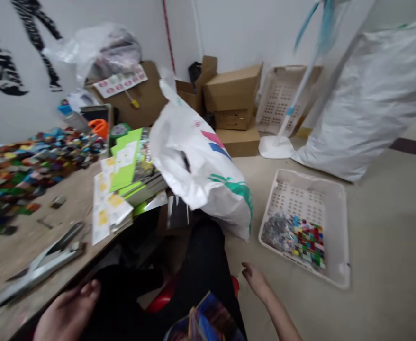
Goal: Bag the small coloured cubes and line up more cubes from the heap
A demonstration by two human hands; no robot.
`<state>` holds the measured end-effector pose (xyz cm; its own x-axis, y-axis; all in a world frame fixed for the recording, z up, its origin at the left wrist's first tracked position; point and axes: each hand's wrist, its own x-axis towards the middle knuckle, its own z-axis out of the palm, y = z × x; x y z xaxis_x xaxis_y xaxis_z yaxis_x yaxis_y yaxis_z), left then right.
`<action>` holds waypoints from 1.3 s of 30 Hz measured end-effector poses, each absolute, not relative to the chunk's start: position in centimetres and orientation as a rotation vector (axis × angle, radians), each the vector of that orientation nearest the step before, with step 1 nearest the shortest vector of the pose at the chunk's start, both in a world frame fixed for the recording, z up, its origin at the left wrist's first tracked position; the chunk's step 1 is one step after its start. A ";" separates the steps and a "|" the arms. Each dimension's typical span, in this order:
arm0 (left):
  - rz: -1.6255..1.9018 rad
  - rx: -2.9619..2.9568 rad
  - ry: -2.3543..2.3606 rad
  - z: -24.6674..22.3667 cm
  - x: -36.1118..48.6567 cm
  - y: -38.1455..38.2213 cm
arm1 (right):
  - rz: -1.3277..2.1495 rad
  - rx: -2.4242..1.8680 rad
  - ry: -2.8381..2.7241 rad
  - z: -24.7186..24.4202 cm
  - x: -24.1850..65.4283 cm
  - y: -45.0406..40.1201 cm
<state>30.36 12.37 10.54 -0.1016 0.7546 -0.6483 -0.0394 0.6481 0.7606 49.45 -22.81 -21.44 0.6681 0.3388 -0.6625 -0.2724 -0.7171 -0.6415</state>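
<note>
My left hand [69,310] hovers at the front edge of the table, palm partly up. Its fingers are loosely curled and apart from the thumb, with nothing visible in them. Near it on the tabletop lies a grey metal plier-like stapler [39,270]. My right hand [256,282] hangs beside my right knee over the floor, fingers loosely stretched and holding nothing visible. To its right on the floor stands a white plastic basket [339,227], with a clear bag of grey pieces [279,232] and a bag of coloured small bricks [309,241] inside.
A white woven sack [208,161] leans between the table and my knee. Green booklets [126,158] and sticker sheets [101,208] lie on the table, near a heap of coloured bricks [33,170]. Cardboard boxes [232,90], a white stand [275,147] and a large sack [378,94] stand behind.
</note>
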 end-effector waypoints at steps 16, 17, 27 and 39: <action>0.330 1.243 0.935 9.7 21.6 11.4 | 0.251 -1.763 -1.031 4.9 48.1 -5.2; 0.335 1.308 0.891 10.4 21.3 11.7 | 0.226 -1.730 -1.075 6.1 47.2 -4.3; 0.739 1.879 0.796 14.6 16.5 17.3 | 0.152 -1.562 -1.465 12.9 40.9 2.3; 0.921 2.445 1.251 14.8 7.4 24.1 | 0.203 -1.475 -1.732 13.9 35.9 10.2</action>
<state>7.36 24.06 14.78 0.4334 0.7954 0.4237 0.6411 -0.6025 0.4754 35.94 10.18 13.92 0.0357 0.8772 0.4788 0.7429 0.2971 -0.5998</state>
